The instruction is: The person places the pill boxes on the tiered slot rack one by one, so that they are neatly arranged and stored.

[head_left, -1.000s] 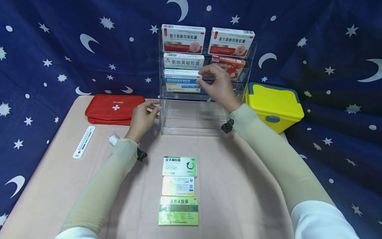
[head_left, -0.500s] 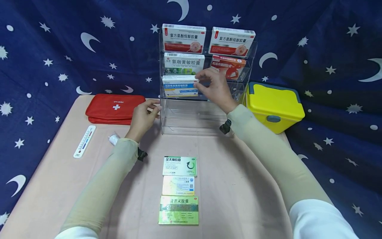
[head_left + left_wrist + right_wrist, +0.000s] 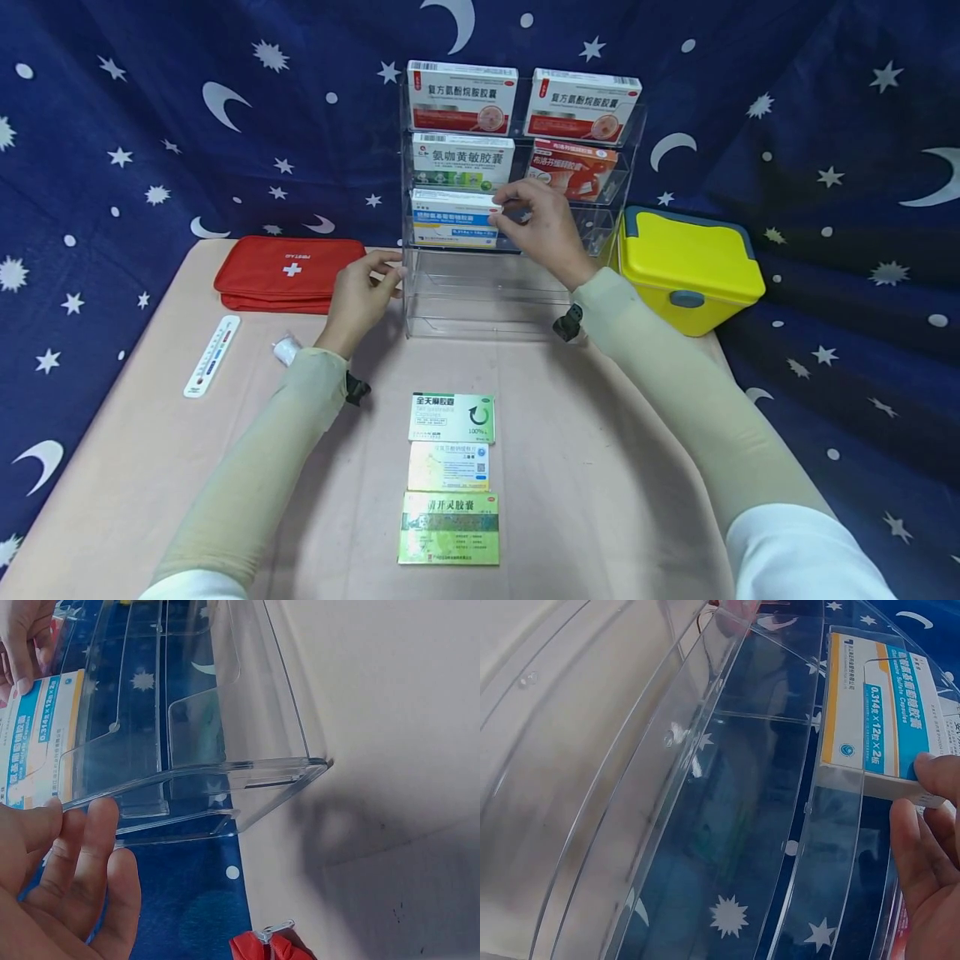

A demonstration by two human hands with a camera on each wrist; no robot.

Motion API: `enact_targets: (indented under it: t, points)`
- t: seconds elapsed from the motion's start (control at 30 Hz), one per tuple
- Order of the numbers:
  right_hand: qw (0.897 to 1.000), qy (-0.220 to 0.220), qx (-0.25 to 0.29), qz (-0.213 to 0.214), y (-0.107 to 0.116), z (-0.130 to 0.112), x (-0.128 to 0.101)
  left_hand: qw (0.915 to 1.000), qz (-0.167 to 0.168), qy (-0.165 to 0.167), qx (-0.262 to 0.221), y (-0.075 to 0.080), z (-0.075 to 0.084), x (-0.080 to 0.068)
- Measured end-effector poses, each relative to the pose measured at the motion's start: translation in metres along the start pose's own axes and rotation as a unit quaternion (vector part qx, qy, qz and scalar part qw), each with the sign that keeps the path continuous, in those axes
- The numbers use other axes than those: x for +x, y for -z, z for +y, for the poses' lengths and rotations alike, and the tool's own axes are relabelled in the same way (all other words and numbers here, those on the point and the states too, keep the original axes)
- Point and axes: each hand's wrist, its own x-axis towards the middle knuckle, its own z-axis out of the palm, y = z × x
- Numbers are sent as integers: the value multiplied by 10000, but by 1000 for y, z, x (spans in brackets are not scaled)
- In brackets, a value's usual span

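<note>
A clear acrylic tiered rack (image 3: 487, 292) stands at the back of the pink table. My right hand (image 3: 501, 210) pinches the right end of a blue-and-white medicine box (image 3: 455, 218), which sits in the left slot of the third tier. In the right wrist view, fingertips (image 3: 937, 769) lie on the edge of the box (image 3: 877, 712) behind the rack's clear front (image 3: 705, 787). My left hand (image 3: 390, 271) rests its fingers against the rack's left wall. The left wrist view shows straight fingers (image 3: 90, 855) beside the rack (image 3: 262, 750) and the box (image 3: 37, 735) beyond.
Two upper tiers hold red-and-white boxes (image 3: 461, 97) (image 3: 581, 104), a white box (image 3: 462, 160) and an orange one (image 3: 573, 169). Three green boxes (image 3: 452, 417) (image 3: 447, 466) (image 3: 448, 527) lie in a row near me. A red first-aid pouch (image 3: 288, 271), thermometer (image 3: 212, 355) and yellow lidded box (image 3: 688, 267) flank the rack.
My right hand has lowered the blue-and-white box a little and set it upright in the third tier's left slot. The left hand has stayed at the rack's side.
</note>
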Motion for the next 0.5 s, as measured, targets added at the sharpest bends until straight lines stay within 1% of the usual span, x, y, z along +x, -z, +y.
enact_targets:
  t: [0.17,0.37,0.5]
  points:
    - [10000,-62,-40,0,0,1,-1,10000,-18,14,-38,0,0,0]
    - [10000,18,4,41,0,2,-4,10000,-28,47,-15,0,1,0]
    - [9996,-25,9,276,4,0,-15,10000,-23,82,7,0,1,0]
